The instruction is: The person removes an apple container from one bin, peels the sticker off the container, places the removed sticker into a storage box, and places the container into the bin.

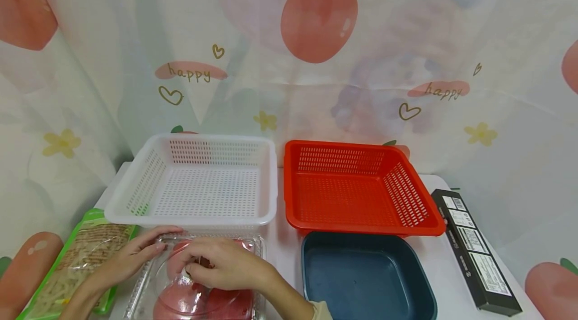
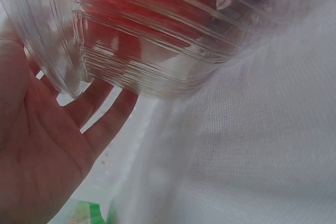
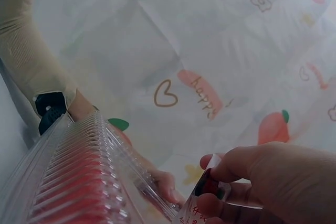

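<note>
A clear plastic clamshell box (image 1: 141,285) stands at the front of the table, with round red and pink things (image 1: 173,304) inside. My left hand (image 1: 122,261) holds its far left corner, thumb near the lid and fingers along the rim. In the left wrist view, its fingers lie against the box's ribbed side. Above the lid my right hand (image 1: 230,264) is bent down, fingertips together. The right wrist view shows it pinching a printed label (image 3: 195,212) with red lettering and a dark red picture. Part of the label is hidden by the fingers.
Behind the box stands a white perforated basket (image 1: 266,220), beside a red basket (image 1: 361,229). A dark blue tub (image 1: 356,275) is to the right, then a long black box (image 1: 471,255). A green-edged food packet (image 1: 86,250) lies at the left.
</note>
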The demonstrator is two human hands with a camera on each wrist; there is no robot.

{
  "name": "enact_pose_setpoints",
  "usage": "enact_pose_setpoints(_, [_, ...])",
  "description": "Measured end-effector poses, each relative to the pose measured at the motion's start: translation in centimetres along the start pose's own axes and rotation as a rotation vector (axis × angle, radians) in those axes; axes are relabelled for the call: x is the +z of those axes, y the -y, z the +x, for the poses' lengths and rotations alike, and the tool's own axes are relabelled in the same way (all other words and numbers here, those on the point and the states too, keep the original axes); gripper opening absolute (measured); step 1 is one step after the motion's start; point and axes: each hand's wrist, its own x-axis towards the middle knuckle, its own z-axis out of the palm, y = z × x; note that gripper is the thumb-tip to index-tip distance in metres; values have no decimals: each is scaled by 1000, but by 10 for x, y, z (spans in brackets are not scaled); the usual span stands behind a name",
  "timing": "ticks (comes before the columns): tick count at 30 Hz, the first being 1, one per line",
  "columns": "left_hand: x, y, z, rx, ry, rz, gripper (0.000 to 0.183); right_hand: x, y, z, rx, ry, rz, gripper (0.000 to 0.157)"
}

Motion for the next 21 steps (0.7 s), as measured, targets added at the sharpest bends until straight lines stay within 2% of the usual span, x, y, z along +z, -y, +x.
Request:
enact_pose_setpoints(7, [0, 0, 0, 2, -1, -14, 39, -1, 0, 0, 17, 16, 27, 20])
enact_pose_setpoints(21, [1, -1, -1, -24, -8, 7, 39, -5, 0, -3, -25, -17, -40, 22])
